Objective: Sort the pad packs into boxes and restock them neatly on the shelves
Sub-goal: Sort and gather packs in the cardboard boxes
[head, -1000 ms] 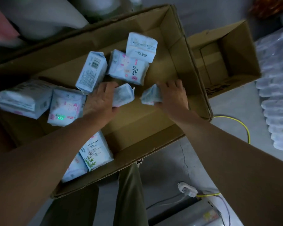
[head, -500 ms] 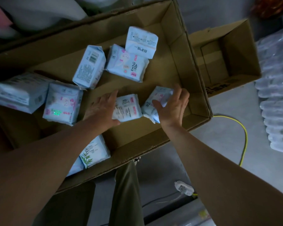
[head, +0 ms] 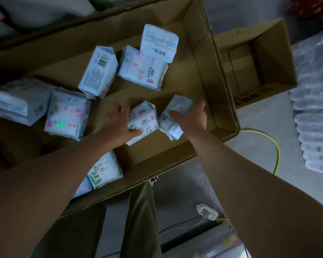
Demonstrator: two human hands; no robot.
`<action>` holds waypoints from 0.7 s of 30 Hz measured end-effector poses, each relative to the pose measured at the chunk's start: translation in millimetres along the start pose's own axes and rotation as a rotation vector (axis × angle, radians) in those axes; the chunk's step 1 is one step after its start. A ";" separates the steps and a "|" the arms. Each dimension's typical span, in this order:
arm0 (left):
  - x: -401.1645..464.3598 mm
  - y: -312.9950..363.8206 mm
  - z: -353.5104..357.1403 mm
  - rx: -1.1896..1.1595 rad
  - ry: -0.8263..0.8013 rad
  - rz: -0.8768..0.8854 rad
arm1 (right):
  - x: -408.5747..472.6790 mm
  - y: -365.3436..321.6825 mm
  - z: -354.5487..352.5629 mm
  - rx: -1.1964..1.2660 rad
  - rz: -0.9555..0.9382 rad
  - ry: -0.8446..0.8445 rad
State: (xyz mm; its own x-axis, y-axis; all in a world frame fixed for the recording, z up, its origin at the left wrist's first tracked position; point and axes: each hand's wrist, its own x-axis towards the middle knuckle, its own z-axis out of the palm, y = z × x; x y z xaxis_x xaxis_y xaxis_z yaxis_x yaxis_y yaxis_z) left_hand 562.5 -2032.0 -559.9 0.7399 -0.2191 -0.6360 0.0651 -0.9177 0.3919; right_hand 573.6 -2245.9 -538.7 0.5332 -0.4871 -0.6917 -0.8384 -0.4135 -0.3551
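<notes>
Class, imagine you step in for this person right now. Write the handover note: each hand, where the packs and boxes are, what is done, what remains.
Left hand grips a leaf-print pack; right hand grips a second pack beside it, both low in the large box.
Six or so other packs lie loose in that box, unsorted, including the barcode pack.
The smaller box to the right appears empty.
Done: nothing visibly sorted.
Left: sort all packs, then shelve; no shelves in view.
</notes>
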 end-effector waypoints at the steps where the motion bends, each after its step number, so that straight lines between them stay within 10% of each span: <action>1: -4.8 2.9 -2.9 -0.063 0.010 -0.029 | -1.9 1.1 -3.4 0.036 0.022 -0.008; 8: -65.2 20.8 -43.3 -0.594 0.190 -0.373 | -53.0 -10.2 -51.2 0.221 -0.120 -0.026; 21: -283.5 56.3 -231.5 -1.050 0.422 -0.351 | -273.7 -151.1 -153.7 0.371 -0.431 -0.386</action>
State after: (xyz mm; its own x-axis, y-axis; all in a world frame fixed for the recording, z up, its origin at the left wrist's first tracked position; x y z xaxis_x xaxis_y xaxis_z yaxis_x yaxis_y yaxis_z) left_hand 511.4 -1944.8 -203.7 0.7217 0.2977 -0.6249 0.6806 -0.1409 0.7190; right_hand 571.7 -2168.3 -199.0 0.8070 -0.0006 -0.5905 -0.5804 -0.1849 -0.7930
